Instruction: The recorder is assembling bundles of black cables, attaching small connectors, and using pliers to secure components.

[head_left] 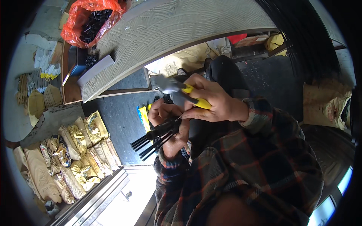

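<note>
My right hand [213, 100] is closed around a pair of pliers [203, 103] with yellow and black handles. Their metal head points left and is blurred, so its exact kind is hard to make out. Below and left of it, my left hand [171, 124] grips a bundle of thin black rods [145, 145], whose ends fan out toward the lower left. The fingertips of both hands come close together at the upper end of the bundle. Whether the right fingers also touch a rod there, I cannot tell.
A textured worktable [181, 26] spans the far side, with a red plastic bag [69, 28] of small black pieces at its left. Wrapped paper packages [71, 180] lie at the lower left. Long black rods [301, 37] hang at the right above a brown sack [320, 107].
</note>
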Demonstrator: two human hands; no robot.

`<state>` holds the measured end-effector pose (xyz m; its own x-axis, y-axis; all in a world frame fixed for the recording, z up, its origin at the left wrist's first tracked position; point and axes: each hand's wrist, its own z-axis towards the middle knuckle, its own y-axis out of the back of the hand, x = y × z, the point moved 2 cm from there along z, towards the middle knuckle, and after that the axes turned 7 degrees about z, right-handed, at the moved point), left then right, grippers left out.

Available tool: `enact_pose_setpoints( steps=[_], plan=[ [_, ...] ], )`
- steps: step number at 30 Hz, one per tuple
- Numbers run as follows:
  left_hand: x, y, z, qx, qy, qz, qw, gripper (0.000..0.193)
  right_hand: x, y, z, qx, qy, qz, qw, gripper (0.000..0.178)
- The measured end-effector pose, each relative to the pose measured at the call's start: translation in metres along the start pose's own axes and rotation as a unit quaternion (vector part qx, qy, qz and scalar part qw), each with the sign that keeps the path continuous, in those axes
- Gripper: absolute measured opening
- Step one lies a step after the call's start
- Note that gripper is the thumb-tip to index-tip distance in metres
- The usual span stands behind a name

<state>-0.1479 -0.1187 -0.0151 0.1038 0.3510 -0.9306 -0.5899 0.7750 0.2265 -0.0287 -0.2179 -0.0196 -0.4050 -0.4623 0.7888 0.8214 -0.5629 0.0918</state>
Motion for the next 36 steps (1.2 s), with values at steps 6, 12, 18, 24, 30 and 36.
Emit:
enact_pose_setpoints(
  steps=[6,12,18,24,30,36],
  plan=[
    [-0.005,-0.002,-0.002,0.024,0.032,-0.055,0.998,0.065,0.017,0.005,0.027,0.024,-0.039,0.001,0.999,0.024],
    [0.002,0.008,-0.001,0.058,0.037,-0.062,0.996,0.070,-0.008,0.016,0.007,0.149,-0.273,0.052,0.949,0.018],
    [0.001,0.018,0.006,0.095,0.083,-0.030,0.992,0.081,0.020,0.046,0.009,0.155,0.082,-0.495,0.851,0.027],
    [-0.011,0.011,0.009,0.101,0.123,-0.027,0.987,0.077,0.020,0.041,0.016,0.118,0.240,-0.623,0.735,0.036],
    [-0.008,0.014,0.006,0.068,0.120,-0.033,0.990,0.077,0.022,0.030,-0.009,0.116,0.185,-0.571,0.791,0.033],
    [0.002,0.024,0.004,0.193,0.142,-0.019,0.971,0.097,0.039,0.059,0.004,0.339,-0.023,-0.185,0.922,0.026]
  ],
)
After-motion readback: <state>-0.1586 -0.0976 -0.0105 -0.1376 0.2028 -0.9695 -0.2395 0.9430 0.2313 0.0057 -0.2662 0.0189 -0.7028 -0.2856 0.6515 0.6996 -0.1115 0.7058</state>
